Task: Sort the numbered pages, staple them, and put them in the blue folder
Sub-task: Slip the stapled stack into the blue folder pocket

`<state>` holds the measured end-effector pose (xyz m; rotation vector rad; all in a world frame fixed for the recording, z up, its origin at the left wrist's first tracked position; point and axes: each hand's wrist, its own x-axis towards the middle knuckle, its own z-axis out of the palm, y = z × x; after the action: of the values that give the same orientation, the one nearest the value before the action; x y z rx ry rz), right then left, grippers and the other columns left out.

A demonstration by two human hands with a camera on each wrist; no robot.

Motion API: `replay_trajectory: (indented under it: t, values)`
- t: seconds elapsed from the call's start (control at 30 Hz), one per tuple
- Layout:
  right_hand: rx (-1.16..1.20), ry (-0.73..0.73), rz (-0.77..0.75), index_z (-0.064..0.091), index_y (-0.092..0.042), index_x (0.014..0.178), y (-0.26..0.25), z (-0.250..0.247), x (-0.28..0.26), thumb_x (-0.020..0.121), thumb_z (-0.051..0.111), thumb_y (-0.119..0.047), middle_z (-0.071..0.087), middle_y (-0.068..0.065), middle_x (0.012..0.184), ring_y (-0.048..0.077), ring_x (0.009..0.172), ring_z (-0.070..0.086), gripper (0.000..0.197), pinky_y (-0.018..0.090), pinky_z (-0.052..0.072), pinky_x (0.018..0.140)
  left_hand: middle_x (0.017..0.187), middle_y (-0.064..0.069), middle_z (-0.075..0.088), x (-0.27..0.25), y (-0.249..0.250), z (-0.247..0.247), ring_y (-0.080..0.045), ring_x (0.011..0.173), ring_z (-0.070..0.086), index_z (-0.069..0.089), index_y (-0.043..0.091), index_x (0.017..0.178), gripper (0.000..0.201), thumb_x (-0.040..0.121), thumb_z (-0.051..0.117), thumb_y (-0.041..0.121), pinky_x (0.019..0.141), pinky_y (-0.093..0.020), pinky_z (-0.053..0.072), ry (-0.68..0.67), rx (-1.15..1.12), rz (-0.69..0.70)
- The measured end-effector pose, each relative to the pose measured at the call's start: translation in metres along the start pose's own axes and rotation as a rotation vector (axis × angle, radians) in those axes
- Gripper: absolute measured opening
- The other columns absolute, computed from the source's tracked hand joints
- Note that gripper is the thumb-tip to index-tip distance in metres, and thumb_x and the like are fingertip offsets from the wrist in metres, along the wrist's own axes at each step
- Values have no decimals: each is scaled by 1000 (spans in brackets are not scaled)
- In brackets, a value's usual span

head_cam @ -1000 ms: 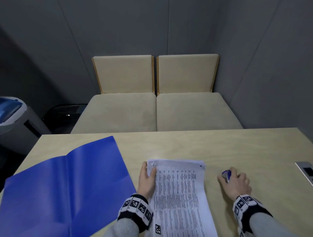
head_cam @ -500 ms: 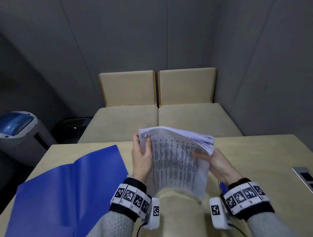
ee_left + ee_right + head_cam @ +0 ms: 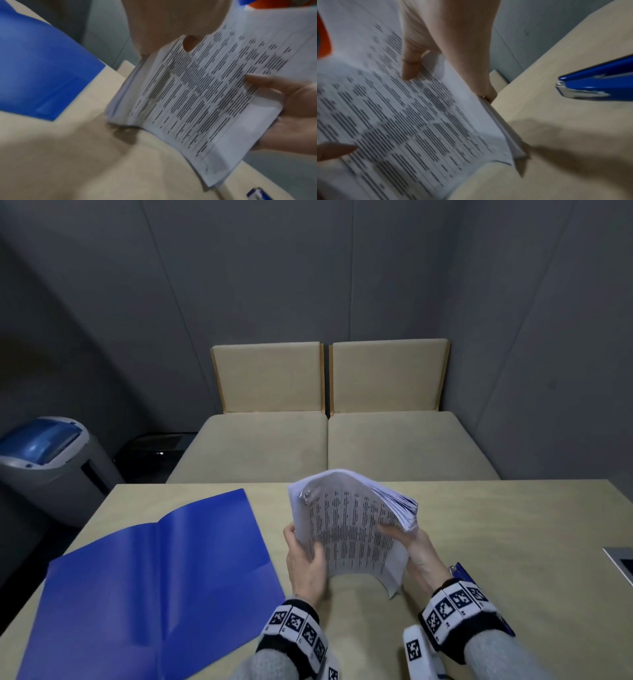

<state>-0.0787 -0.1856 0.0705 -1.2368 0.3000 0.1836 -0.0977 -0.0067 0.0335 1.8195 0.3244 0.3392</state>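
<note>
I hold a thick stack of printed pages (image 3: 349,529) up off the table, bowed toward me, with a staple at its top left corner. My left hand (image 3: 306,556) grips its left edge, thumb on the front sheet. My right hand (image 3: 407,539) grips the right edge, thumb on the print (image 3: 410,67), fingers behind. The blue folder (image 3: 154,583) lies open flat on the table to the left. The blue stapler (image 3: 460,571) lies on the table behind my right wrist, and shows in the right wrist view (image 3: 597,86).
The pale wooden table (image 3: 496,542) runs wide to the right, with a grey device (image 3: 620,559) at its right edge. Two beige seats (image 3: 329,446) stand past the far edge. A grey and blue machine (image 3: 44,453) sits on the floor at the left.
One second ago the pages lay flat and my right hand rested on the stapler. Now both hands hold the stack lifted and bowed; the stapler lies let go on the table.
</note>
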Motion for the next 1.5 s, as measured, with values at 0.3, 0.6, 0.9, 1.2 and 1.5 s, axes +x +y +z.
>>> replay_trajectory:
  t: [0.3,0.6,0.9,1.2,1.5]
  values:
    - [-246,63,100,61,-7,113,33,18,16,86,66,-14,73,11,98,28,87,71,28,47,56,83,127,4,53,35,-39,-38,-19,120,50,34,14,139,46,96,49,24,104,-41,40,-256,103,-168]
    - [-341,-481,509,54,-19,114,86,111,22,84,29,24,66,9,114,26,105,64,57,48,55,84,111,-10,66,72,-108,-180,-25,100,65,51,6,119,33,88,56,11,93,-44,51,-416,48,-621]
    - [-281,-52,407,38,2,133,122,173,102,83,25,24,51,22,134,41,119,50,56,50,44,95,117,-10,57,76,-139,-233,-29,113,50,49,21,97,36,94,34,54,100,-40,37,-349,628,-537]
    - [12,161,522,43,-4,132,151,239,107,94,33,11,60,12,93,27,82,57,42,37,47,66,117,-2,52,64,-127,-239,-22,116,48,53,26,117,34,84,59,32,95,-35,33,-742,971,-149]
    - [8,1,347,42,-18,133,184,271,85,89,32,16,57,10,125,30,112,55,56,41,52,79,138,-13,44,54,-137,-246,-31,132,40,55,26,72,28,47,65,15,106,-52,34,-678,1060,457]
